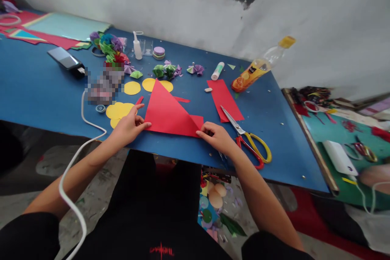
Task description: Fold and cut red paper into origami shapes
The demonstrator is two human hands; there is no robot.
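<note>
A sheet of red paper (167, 113), folded over into a triangle, lies at the front edge of the blue table. My left hand (129, 126) pinches its left corner between thumb and fingers. At the right corner my right hand (215, 135) grips the paper in a closed pinch. Several yellow paper circles (132, 88) lie behind and left of the sheet, some overlapping near my left hand. Scissors (243, 134) with red and yellow handles rest partly open, right of my right hand. A red paper strip (227, 101) lies under their tip.
A tilted-looking juice bottle (254, 71), a glue stick (217, 71) and a white squeeze bottle (137, 46) stand or lie farther back. Folded paper flowers (167, 70) sit mid-table. A phone (67, 60) is at left. A white cable (68, 170) passes over my left arm.
</note>
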